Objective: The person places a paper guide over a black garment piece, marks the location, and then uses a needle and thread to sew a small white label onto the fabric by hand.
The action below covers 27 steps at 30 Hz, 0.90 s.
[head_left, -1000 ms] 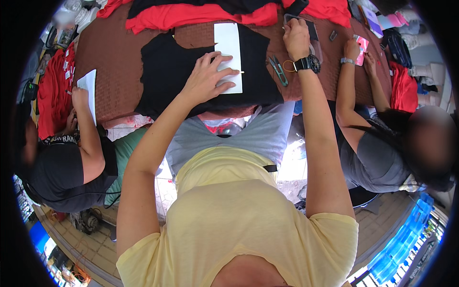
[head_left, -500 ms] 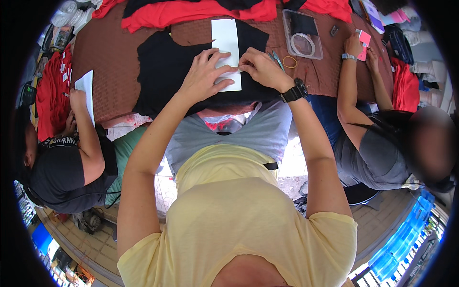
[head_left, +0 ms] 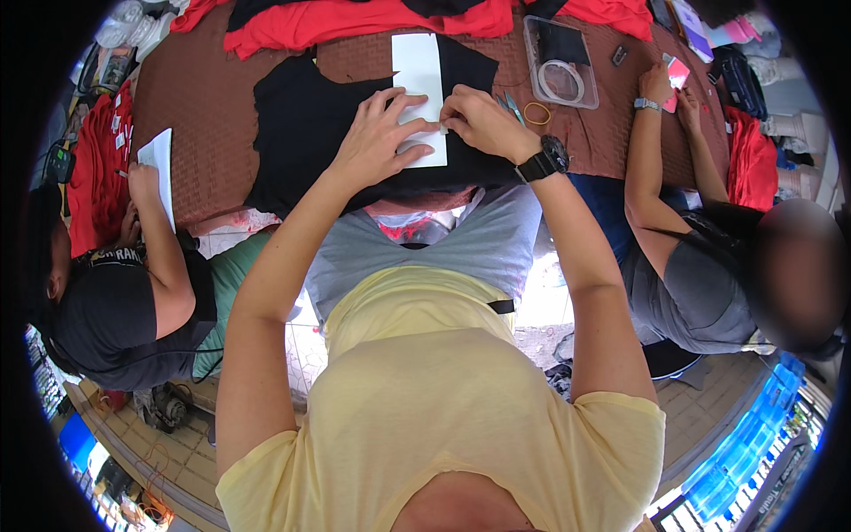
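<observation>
Left hand (head_left: 377,137), fingers spread, rests on white card (head_left: 418,71) atop black cloth (head_left: 306,115) at twelve o'clock; right hand (head_left: 486,124) curls at the card's three-o'clock edge, grip unclear; a sideways tug could skew it.

red cloth (head_left: 363,31): far edge | black bag (head_left: 737,84): right | blue plastic (head_left: 749,457): lower right

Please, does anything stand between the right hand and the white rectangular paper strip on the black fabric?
Nothing visible does. The right hand has its fingertips at the right edge of the white rectangular paper strip. The left hand lies on the strip from the left side, without blocking the right one.
</observation>
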{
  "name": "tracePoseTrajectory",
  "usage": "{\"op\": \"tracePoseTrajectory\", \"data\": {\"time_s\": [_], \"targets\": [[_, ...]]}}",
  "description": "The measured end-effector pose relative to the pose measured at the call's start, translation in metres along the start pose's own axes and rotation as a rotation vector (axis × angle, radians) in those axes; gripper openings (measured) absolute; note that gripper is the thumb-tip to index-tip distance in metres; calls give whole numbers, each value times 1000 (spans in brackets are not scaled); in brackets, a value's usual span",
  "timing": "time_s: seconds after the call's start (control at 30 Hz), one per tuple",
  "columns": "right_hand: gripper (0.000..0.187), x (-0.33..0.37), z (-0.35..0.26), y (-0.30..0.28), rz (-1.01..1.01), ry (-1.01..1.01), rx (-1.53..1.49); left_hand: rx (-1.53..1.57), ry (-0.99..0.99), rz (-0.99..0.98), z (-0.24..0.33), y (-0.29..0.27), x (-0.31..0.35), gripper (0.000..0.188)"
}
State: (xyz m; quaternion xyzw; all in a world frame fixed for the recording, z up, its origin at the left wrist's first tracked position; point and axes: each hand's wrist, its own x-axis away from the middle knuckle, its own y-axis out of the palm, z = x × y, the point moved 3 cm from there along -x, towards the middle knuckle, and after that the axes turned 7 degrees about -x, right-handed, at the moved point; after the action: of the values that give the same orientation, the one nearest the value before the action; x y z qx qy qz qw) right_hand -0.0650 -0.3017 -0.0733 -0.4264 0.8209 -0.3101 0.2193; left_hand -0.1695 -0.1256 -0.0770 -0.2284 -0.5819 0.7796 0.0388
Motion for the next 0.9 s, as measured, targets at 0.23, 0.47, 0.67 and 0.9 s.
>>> {"op": "tracePoseTrajectory", "data": {"time_s": [0.23,0.47,0.67,0.9], "targets": [[10,-4,2,2,-36,40,32,3,-8,-20,0,0,-1,33],[14,-6,-1,1,-24,-37,77,0,-9,-24,-1,1,0,33],[36,0,-5,-7,91,45,-189,21,-19,-31,-2,0,0,33],[31,36,-30,6,252,12,-77,7,-16,-19,-2,0,1,34]]}}
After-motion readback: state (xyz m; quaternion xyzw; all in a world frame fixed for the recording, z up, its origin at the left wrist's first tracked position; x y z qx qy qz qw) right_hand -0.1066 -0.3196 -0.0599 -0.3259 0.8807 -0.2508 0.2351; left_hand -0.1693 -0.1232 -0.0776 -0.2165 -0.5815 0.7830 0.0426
